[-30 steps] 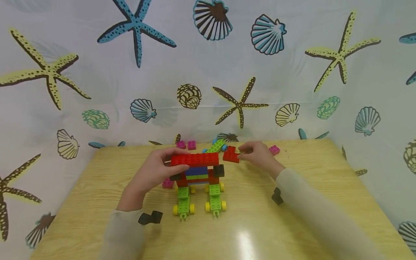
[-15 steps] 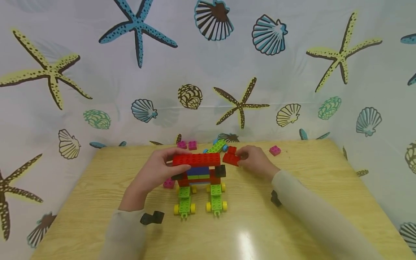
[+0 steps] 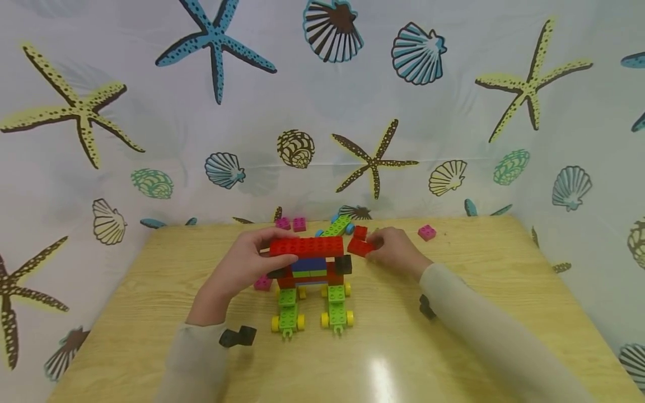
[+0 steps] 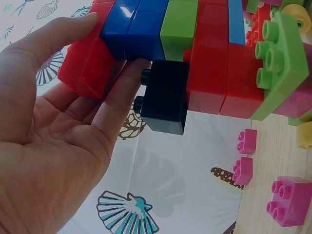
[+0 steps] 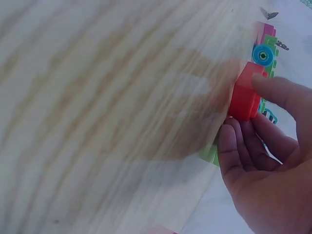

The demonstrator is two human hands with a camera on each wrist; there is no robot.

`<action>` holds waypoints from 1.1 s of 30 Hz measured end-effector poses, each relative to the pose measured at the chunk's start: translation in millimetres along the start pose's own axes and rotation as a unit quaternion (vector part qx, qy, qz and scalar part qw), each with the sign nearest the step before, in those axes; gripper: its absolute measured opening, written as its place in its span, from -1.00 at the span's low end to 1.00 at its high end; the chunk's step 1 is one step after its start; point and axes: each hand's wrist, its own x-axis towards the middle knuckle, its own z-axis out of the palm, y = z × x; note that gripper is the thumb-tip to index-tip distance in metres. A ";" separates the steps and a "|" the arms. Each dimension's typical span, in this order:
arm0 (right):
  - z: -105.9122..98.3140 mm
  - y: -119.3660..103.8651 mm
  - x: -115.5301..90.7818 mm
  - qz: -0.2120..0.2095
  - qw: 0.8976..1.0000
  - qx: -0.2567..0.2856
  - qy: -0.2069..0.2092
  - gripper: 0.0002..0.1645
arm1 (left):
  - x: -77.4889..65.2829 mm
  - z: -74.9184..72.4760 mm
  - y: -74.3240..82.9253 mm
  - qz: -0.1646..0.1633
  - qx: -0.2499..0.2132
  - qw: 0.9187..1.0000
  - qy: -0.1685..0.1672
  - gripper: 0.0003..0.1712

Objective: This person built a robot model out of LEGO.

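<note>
My left hand point(image 3: 242, 266) grips the end of a long red brick point(image 3: 307, 246) on top of a block build, thumb on the near side and fingers behind. Beneath it the build has blue bricks point(image 4: 144, 27), lime and red layers, a black brick point(image 4: 165, 95) at each side, and lime wheeled bases point(image 3: 288, 313) with yellow wheels standing on the table. At the back right, my right hand point(image 3: 398, 253) pinches a red brick point(image 5: 243, 95) between thumb and fingers, low over the table. Right behind that brick is a smaller red brick point(image 3: 360, 232).
A lime wheeled base point(image 3: 336, 226) with blue wheels lies at the back. Pink bricks point(image 3: 299, 224) sit near the back edge, another pink brick point(image 3: 426, 232) to the right, and one more pink brick point(image 3: 262, 283) beside the build. A patterned cloth point(image 3: 282, 190) hangs behind the table point(image 3: 428, 358).
My right hand has moved slightly left and nearer, closing its fingers on the red brick, which has turned a little. The left hand keeps its grip on the build.
</note>
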 end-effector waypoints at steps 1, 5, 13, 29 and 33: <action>-0.1 0.6 -0.6 0.000 1.000 -0.005 0.000 -0.48 | 0.3 0.7 -0.2 0.000 0.000 1.000 0.000 -0.47; -0.8 1.6 -2.3 0.003 1.000 -0.014 0.002 -0.49 | 1.1 2.1 -0.4 0.000 -0.001 1.000 0.001 -0.47; -12.5 2.1 -9.3 -0.004 1.000 -0.007 0.008 -0.53 | 0.7 6.0 -0.5 -0.005 -0.002 1.000 -0.005 -0.42; -72.8 -53.0 -48.7 -0.066 0.998 0.022 0.007 -0.48 | 3.2 11.3 3.0 0.006 0.007 1.000 0.002 -0.44; -80.1 -67.4 -58.0 -0.082 0.996 0.026 0.008 -0.49 | 2.7 13.1 4.1 0.004 0.005 1.000 0.003 -0.45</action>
